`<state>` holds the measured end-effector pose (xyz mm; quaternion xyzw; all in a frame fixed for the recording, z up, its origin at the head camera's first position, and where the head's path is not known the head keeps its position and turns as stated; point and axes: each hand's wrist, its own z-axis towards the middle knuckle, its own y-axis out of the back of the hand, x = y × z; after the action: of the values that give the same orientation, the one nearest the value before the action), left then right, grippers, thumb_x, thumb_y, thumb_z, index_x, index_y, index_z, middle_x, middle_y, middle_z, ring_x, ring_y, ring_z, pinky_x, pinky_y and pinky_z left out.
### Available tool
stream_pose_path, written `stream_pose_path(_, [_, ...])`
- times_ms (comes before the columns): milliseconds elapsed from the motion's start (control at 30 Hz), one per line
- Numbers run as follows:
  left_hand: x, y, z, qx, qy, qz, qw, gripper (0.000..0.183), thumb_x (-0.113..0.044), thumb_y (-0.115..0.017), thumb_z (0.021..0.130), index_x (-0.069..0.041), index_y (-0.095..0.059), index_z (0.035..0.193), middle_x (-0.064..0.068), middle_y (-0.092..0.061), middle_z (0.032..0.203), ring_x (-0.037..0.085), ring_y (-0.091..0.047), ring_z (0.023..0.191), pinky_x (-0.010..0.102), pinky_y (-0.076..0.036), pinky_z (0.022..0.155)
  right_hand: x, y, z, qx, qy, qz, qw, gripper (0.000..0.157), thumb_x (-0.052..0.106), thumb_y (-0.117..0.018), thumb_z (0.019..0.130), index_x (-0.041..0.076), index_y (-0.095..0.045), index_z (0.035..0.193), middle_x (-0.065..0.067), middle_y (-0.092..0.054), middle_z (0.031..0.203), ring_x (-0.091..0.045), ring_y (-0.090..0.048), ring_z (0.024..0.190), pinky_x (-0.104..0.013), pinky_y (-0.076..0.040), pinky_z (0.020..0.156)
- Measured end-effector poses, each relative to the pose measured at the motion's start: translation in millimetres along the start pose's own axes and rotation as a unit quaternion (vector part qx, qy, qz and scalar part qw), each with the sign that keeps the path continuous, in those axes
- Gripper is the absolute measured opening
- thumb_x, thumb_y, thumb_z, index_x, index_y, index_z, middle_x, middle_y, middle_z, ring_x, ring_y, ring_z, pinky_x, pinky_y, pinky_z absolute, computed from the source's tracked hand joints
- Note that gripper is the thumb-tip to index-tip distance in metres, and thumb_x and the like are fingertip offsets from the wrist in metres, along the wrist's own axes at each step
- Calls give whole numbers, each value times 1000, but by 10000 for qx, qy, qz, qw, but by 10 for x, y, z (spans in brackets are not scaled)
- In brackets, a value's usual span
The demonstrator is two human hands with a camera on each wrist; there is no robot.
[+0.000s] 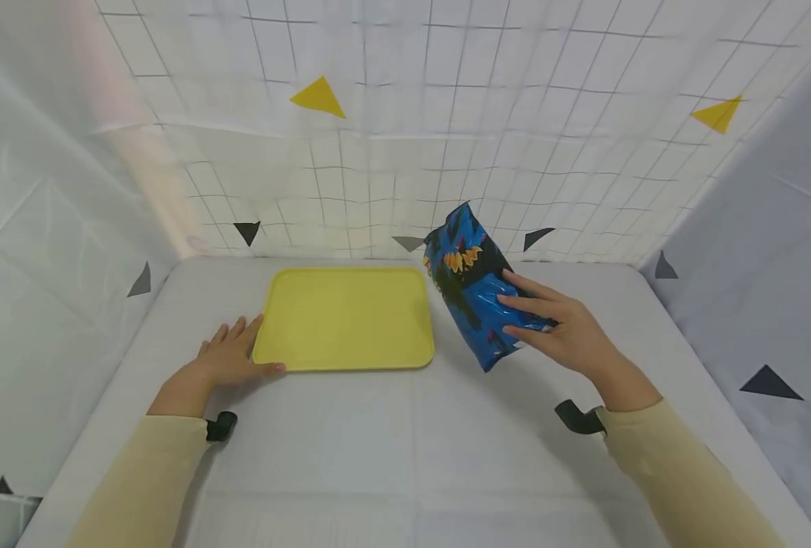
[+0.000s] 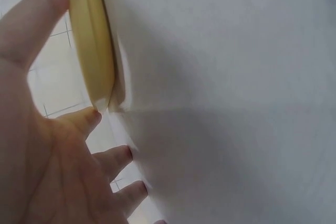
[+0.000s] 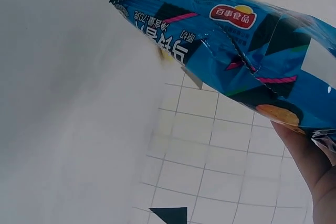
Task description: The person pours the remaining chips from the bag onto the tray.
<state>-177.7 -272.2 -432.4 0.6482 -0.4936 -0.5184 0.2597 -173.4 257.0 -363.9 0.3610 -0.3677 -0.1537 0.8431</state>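
A blue and black bag of potato chips [image 1: 470, 285] is held tilted above the table by my right hand [image 1: 570, 331], whose fingers lie over its right end. The right wrist view shows the back of the chip bag [image 3: 226, 51] with a seam and printed label, and part of the right hand [image 3: 310, 161] below it. At the front left corner of a flat yellow tray [image 1: 344, 320], my left hand [image 1: 230, 358] spreads its fingers, thumb along the front edge. In the left wrist view the tray's edge [image 2: 92, 40] meets the thumb and index finger of the left hand [image 2: 58, 166].
A white sheet covers the table [image 1: 351, 449]. Behind it hangs a white gridded curtain [image 1: 392, 167] with yellow and black triangles. Pale sheets stand at the left [image 1: 49, 251] and right [image 1: 755, 266] sides.
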Motion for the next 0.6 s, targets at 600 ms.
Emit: stream_pose_path(600, [58,-32,52,31,-52,165,9998,123,-74,-65,80,-3,-6,160,38,-2,159,64,3,142,81,-3,105,77,-23,298,661,274,73,9974,49,6,-84,81,8,-70,128,-6,-47,153,-30,-49,136,-14,-44,98])
